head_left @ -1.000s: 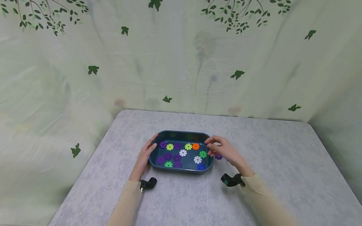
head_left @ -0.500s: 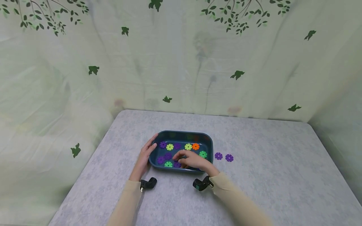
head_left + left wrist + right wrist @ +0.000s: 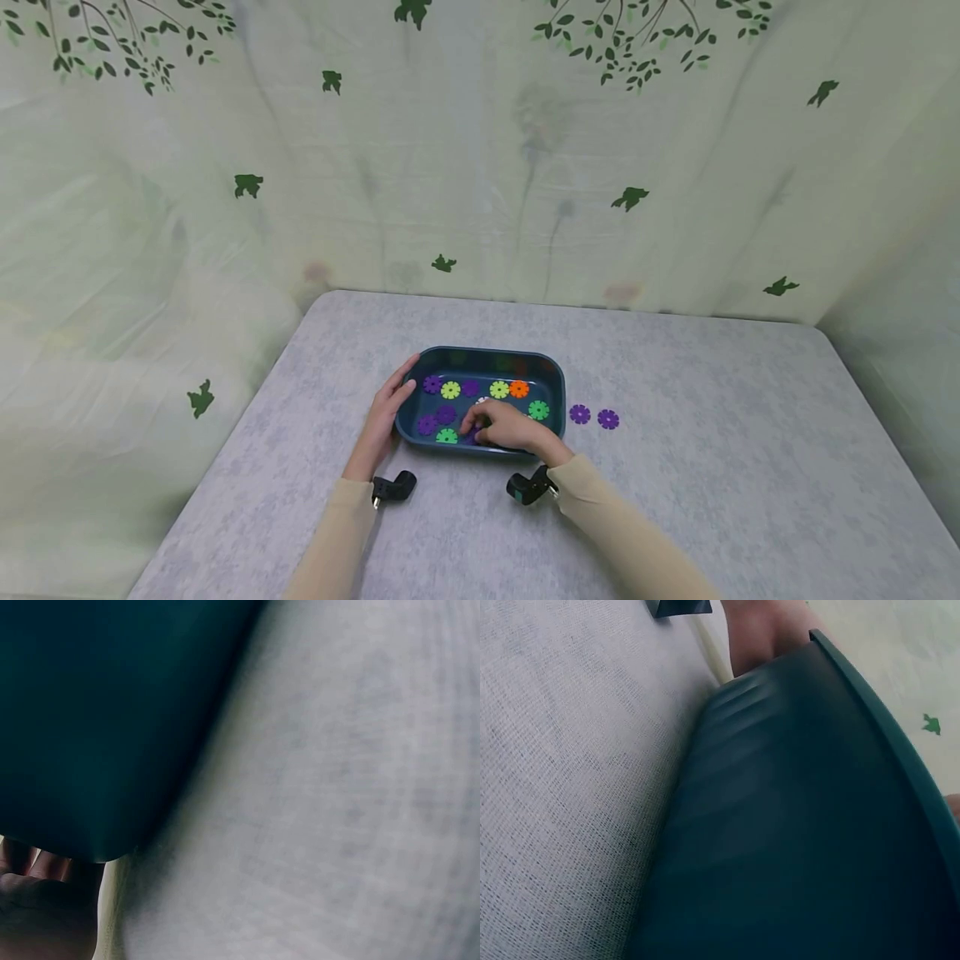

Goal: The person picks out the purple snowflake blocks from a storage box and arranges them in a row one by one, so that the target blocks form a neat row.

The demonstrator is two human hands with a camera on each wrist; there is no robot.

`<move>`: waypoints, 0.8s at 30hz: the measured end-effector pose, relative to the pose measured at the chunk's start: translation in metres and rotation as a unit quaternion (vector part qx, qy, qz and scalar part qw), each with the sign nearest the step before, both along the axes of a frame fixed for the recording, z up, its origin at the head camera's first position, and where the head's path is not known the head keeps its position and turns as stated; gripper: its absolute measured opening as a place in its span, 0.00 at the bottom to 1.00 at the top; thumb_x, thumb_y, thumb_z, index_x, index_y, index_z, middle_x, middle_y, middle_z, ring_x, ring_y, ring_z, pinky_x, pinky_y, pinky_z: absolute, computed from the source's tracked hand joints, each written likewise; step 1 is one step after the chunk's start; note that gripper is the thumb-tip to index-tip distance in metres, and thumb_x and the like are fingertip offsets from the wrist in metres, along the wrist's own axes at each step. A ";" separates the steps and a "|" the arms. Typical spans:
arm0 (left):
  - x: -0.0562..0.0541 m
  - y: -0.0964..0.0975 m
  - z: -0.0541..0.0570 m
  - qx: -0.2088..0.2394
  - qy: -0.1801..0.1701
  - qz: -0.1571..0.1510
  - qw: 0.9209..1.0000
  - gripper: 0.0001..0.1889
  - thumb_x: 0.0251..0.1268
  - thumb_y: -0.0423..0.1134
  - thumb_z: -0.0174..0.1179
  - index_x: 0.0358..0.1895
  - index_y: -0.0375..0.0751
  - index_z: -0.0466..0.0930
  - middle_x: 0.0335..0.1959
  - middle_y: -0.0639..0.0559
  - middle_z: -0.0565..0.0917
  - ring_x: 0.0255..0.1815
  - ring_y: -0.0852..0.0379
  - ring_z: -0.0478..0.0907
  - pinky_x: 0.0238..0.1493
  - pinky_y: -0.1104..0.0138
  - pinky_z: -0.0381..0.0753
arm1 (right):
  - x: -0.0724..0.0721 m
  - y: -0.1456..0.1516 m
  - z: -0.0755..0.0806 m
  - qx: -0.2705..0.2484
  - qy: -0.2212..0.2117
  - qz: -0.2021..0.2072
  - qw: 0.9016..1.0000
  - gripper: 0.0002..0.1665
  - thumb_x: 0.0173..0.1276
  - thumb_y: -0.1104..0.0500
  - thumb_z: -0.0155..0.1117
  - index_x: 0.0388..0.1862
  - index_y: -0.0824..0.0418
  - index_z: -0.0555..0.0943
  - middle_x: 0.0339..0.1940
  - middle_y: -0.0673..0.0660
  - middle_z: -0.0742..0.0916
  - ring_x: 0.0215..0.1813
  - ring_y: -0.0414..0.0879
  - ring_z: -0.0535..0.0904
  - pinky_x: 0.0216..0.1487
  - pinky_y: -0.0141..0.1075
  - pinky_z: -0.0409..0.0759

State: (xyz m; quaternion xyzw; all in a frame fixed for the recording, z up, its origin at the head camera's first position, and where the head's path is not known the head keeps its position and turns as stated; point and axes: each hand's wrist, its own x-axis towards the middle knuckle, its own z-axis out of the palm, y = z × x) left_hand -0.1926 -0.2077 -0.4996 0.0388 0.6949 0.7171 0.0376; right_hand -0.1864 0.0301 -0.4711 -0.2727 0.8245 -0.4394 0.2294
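A dark teal tray [image 3: 555,367] holds several notched snowflake discs in purple, yellow, green, white and orange. My left hand [image 3: 385,415] grips its left end, thumb over the rim and the other fingers along the outside. In the left wrist view the tray wall [image 3: 97,720] fills the upper left. Inside the tray's front part, my right hand [image 3: 508,426] has bent fingers down at a purple disc [image 3: 476,435], mostly covered by them; I cannot tell whether they pinch it. The right wrist view shows mainly the tray's outer wall [image 3: 780,810].
Two purple snowflake discs [image 3: 580,414] lie side by side on the grey table [image 3: 712,467], just right of the tray. A pale curtain [image 3: 480,150] with leaf prints hangs behind the table. Each wrist wears a small black camera [image 3: 394,487].
My right hand has moved left from the tray's right edge into its front middle, then lowered onto the purple disc, uncovering two purple discs outside. The left hand has stayed put.
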 end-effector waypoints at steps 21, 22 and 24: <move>0.010 0.004 0.021 0.000 -0.003 -0.011 1.000 0.25 0.76 0.38 0.46 0.74 0.45 0.59 0.74 0.51 0.56 0.75 0.55 0.47 0.72 0.55 0.44 | -0.006 0.032 0.013 -0.109 -0.080 -0.051 0.990 0.09 0.67 0.66 0.56 0.43 0.70 0.80 0.29 0.56 0.80 0.26 0.45 0.76 0.31 0.40 0.81; 0.010 0.004 0.021 0.000 -0.003 -0.012 1.000 0.25 0.76 0.38 0.46 0.74 0.45 0.59 0.74 0.51 0.56 0.75 0.55 0.47 0.72 0.55 0.44 | -0.006 0.036 0.015 -0.118 -0.079 -0.052 0.988 0.10 0.67 0.66 0.57 0.43 0.70 0.80 0.29 0.57 0.80 0.27 0.45 0.76 0.32 0.42 0.81; 0.010 0.004 0.021 -0.001 -0.002 -0.013 1.000 0.25 0.76 0.38 0.46 0.74 0.46 0.59 0.74 0.51 0.56 0.75 0.55 0.47 0.72 0.55 0.44 | -0.006 0.046 0.019 -0.133 -0.076 -0.060 0.986 0.10 0.68 0.65 0.57 0.43 0.70 0.79 0.30 0.57 0.80 0.27 0.46 0.77 0.35 0.46 0.82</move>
